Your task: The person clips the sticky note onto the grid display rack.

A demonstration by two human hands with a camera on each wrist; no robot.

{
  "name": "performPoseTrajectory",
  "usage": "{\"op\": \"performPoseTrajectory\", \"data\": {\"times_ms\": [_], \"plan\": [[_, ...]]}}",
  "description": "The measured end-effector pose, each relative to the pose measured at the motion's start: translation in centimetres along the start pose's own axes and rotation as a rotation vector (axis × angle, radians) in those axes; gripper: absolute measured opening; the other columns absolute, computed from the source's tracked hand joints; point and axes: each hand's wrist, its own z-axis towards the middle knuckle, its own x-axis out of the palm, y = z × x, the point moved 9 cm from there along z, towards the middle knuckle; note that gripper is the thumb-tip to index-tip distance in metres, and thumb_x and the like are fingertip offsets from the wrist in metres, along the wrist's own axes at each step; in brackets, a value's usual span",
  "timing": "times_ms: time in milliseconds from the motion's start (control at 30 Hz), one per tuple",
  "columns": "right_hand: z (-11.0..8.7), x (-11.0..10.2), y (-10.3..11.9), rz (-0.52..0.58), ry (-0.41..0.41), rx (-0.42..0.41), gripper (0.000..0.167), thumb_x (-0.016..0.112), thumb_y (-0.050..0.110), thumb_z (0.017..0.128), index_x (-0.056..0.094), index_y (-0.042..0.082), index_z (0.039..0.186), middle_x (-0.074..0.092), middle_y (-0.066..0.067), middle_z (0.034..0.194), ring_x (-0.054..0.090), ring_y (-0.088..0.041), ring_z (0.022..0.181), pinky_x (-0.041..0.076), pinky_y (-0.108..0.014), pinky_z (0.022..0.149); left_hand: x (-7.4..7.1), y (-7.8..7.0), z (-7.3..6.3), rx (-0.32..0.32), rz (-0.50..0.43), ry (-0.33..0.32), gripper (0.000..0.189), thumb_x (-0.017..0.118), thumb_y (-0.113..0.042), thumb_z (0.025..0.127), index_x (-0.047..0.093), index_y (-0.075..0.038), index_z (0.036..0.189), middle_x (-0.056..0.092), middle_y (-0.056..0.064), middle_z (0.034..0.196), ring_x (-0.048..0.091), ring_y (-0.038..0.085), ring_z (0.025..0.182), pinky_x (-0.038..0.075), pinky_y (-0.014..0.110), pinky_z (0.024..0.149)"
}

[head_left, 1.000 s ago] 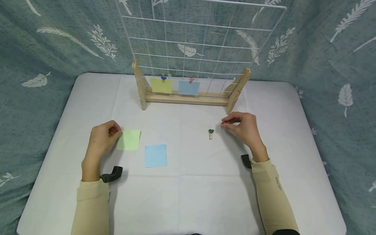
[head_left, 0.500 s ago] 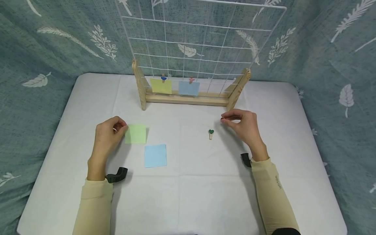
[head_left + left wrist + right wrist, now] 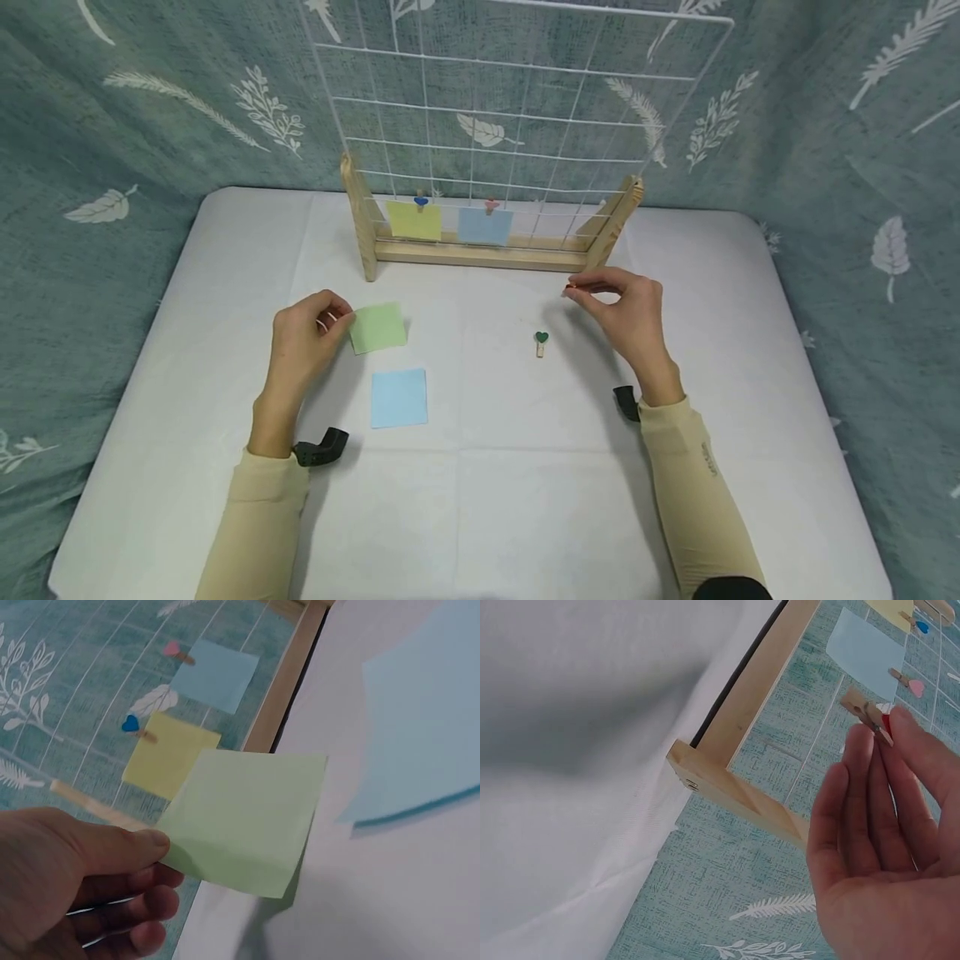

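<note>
My left hand (image 3: 303,337) pinches a green sticky note (image 3: 378,327) by its left corner between thumb and fingers, and the note is raised over the table in the left wrist view. My right hand (image 3: 622,312) holds a small wooden clothespin (image 3: 864,712) with a bit of red on it between thumb and fingertips. A blue sticky note (image 3: 399,398) lies flat below the green one. Between the hands lies another clothespin (image 3: 541,343) with a green heart.
At the back stands a white wire grid (image 3: 495,108) on a wooden base (image 3: 480,256). Clipped to its low wires are a yellow note (image 3: 414,221) under a blue-heart clothespin (image 3: 421,201) and a pale blue note (image 3: 484,227) under a pink-heart clothespin (image 3: 491,206).
The left hand has carried the green note right and toward the grid, and the note has tilted. My right hand has moved slightly toward the grid with its clothespin.
</note>
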Motion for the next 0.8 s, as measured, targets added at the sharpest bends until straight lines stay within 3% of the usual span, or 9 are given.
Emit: {"op": "performPoseTrajectory", "data": {"times_ms": [133,533,800], "plan": [[0.2,-0.3,0.0,0.01,-0.025,0.002,0.019,0.09,0.014,0.084,0.084,0.013,0.102,0.082,-0.002,0.093,0.077,-0.016,0.083,0.054,-0.02,0.082,0.9,-1.0,0.1,0.031,-0.017,0.004,0.005,0.079,-0.005,0.092,0.074,-0.005,0.091,0.072,0.009,0.079,0.059,0.02,0.066,0.043,0.025,0.062],[0.6,-0.4,0.2,0.013,-0.015,-0.006,0.017,0.087,0.011,0.087,0.084,0.012,0.103,0.082,-0.003,0.095,0.077,-0.022,0.086,0.052,-0.01,0.075,2.4,-3.6,0.7,0.104,-0.061,-0.003,0.006,0.08,-0.003,0.091,0.074,-0.004,0.09,0.072,0.009,0.078,0.058,0.018,0.065,0.041,0.023,0.061],[0.9,-0.5,0.5,-0.013,-0.012,0.0,0.016,0.088,0.011,0.087,0.083,0.013,0.103,0.082,0.001,0.094,0.076,-0.013,0.085,0.055,-0.014,0.074,3.4,-5.2,1.6,0.15,-0.098,0.01,0.005,0.079,-0.003,0.092,0.075,-0.005,0.09,0.071,0.008,0.077,0.057,0.018,0.064,0.04,0.022,0.061]]}}
